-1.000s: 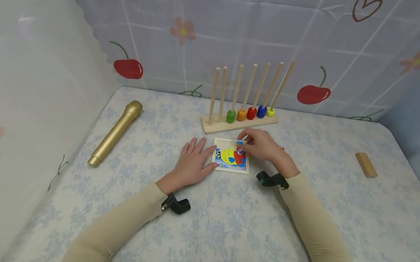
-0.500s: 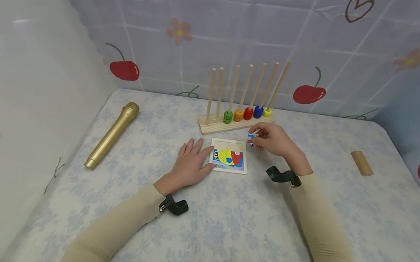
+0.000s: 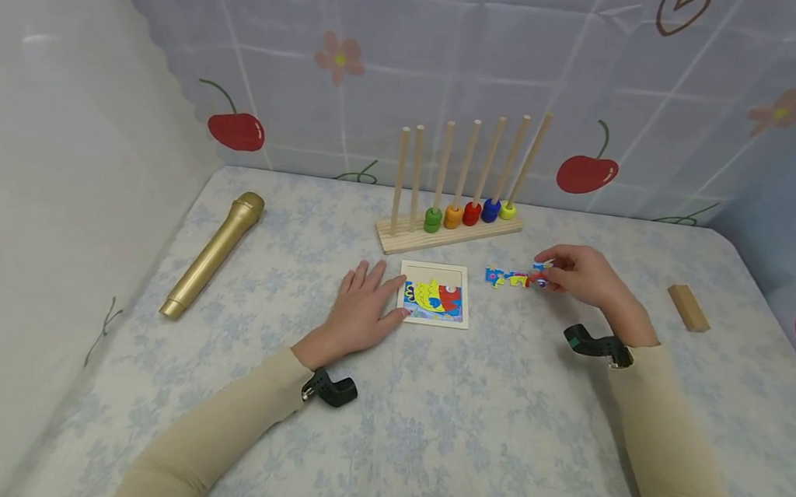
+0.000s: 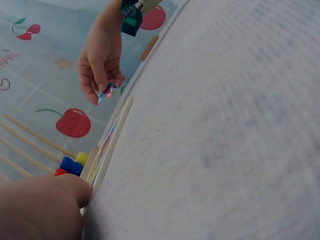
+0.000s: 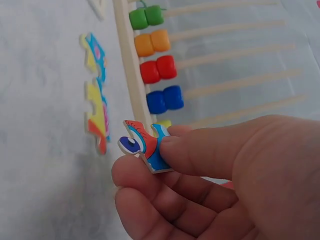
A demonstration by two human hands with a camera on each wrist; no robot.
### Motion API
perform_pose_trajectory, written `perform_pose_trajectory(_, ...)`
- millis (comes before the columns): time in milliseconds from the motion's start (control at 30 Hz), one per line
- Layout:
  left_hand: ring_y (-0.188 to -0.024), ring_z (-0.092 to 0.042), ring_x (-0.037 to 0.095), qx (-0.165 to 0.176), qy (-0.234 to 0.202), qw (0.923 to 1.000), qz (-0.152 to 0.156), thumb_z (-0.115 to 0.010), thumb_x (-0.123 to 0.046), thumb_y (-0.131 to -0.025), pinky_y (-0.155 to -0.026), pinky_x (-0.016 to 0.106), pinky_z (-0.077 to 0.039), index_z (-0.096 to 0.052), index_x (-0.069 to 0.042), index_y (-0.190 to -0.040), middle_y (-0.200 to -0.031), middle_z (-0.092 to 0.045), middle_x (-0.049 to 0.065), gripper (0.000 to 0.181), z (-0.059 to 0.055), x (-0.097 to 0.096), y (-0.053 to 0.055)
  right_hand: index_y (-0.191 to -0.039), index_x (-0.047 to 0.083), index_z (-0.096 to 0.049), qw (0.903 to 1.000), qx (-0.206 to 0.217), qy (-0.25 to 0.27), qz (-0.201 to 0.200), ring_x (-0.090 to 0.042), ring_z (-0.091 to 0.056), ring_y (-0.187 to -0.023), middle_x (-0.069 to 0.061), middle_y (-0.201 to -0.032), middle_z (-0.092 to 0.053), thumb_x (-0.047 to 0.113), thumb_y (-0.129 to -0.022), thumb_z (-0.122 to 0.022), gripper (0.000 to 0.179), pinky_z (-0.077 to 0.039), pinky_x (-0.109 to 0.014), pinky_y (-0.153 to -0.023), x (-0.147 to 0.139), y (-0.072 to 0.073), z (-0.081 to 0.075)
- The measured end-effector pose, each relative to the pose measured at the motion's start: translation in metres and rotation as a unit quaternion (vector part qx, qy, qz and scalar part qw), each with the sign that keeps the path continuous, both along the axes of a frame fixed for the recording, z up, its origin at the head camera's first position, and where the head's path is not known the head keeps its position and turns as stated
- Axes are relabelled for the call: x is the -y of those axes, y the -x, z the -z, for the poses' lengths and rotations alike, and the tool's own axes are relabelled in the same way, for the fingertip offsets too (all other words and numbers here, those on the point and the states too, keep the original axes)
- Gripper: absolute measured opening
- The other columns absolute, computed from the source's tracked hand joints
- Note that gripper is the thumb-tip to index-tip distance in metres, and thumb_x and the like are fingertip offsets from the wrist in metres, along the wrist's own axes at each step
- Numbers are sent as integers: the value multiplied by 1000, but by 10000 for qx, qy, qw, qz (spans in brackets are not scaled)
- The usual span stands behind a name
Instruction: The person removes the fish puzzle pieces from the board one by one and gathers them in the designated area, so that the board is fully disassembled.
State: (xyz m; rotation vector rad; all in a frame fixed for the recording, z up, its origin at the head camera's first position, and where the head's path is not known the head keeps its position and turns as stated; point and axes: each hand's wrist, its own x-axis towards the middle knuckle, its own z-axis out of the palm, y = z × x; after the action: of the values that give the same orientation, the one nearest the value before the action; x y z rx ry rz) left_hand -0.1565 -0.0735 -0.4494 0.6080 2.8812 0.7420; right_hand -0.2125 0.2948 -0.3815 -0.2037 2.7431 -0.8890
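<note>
A small puzzle piece (image 5: 150, 145), blue and red with a printed eye, is pinched between the thumb and fingers of my right hand (image 3: 581, 275), held above the table. Left of that hand, loose puzzle pieces (image 3: 505, 278) in blue, yellow and red lie in a row; the right wrist view shows them as separate yellow and blue pieces (image 5: 96, 112). My left hand (image 3: 361, 308) lies flat with fingers spread, its thumb and index fingertip at the left edge of a pale puzzle frame (image 3: 467, 305). Inside the frame, assembled pieces (image 3: 429, 299) show a fish; the top strip is bare.
Behind the puzzle frame stands a wooden peg rack (image 3: 405, 241) with coloured beads (image 3: 472, 214) at the foot of several upright rods. A gold microphone (image 3: 213, 256) lies at the left. Toward the right edge is a wooden block (image 3: 689, 308).
My right hand has lifted the eye piece out of the frame's upper right corner and carried it right, past the loose pieces. The left hand has stayed at the frame.
</note>
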Motion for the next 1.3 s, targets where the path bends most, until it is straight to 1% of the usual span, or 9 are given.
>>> perform_pose_trajectory(133,-158,-7,47,5,9,10000,32,-56,-42,-102,-125,63,-10,-44,-18,-156,-169,-22,21,60,2,1,1,-126,-5,-65,9999,98,29,132,-17,-66,-75,-20,-100,-67,7,-101,-58,29,-54,-21,-67,-9,-1,10)
perform_pose_trajectory(233,-158,-7,47,5,-20,10000,35,-56,-42,-102,-125,63,-10,-44,-18,-156,-169,-22,22,61,3,1,1,-125,-6,-64,9997,139,48,195,-16,-65,-72,-20,-97,-67,6,-100,-59,29,-53,-22,-65,-13,0,16)
perform_pose_trajectory(400,-158,-7,47,-9,-20,10000,25,-56,-42,-102,-125,64,-10,-44,-18,-156,-169,-22,22,60,2,1,1,-125,-7,-62,9992,206,2,337,-17,-64,-71,-19,-94,-68,9,-100,-61,30,-52,-23,-65,-14,2,22)
perform_pose_trajectory(567,-158,-7,47,22,25,10000,31,-56,-43,-102,-125,64,-10,-44,-18,-156,-169,-21,21,60,1,0,1,-127,-7,-61,9977,345,17,575,-16,-64,-73,-21,-99,-69,13,-101,-61,33,-52,-24,-66,-14,5,26)
perform_pose_trajectory(733,-158,-8,47,15,43,10000,0,-56,-43,-102,-125,64,-10,-45,-18,-156,-169,-23,22,60,0,0,1,-128,-8,-60,9967,385,140,702,-16,-63,-73,-24,-105,-69,13,-102,-59,33,-53,-22,-65,-14,6,28)
perform_pose_trajectory(833,-158,-8,47,6,42,10000,3,-56,-42,-102,-125,64,-10,-45,-18,-156,-168,-23,22,60,0,0,1,-127,-8,-61,9964,349,128,762,-15,-62,-72,-23,-104,-69,13,-103,-58,32,-53,-22,-64,-13,6,29)
perform_pose_trajectory(1067,-158,-7,46,25,37,10000,17,-55,-41,-103,-125,64,-10,-44,-17,-156,-169,-21,21,60,1,1,1,-124,-8,-62,9967,169,-41,789,-17,-61,-70,-21,-98,-72,16,-103,-59,32,-50,-26,-62,-8,5,29)
perform_pose_trajectory(1300,-158,-7,47,31,19,10000,21,-56,-41,-102,-125,64,-10,-45,-17,-156,-169,-22,22,60,0,0,1,-123,-6,-63,9968,183,-83,769,-19,-59,-71,-21,-99,-70,17,-103,-57,31,-48,-26,-63,-9,4,29)
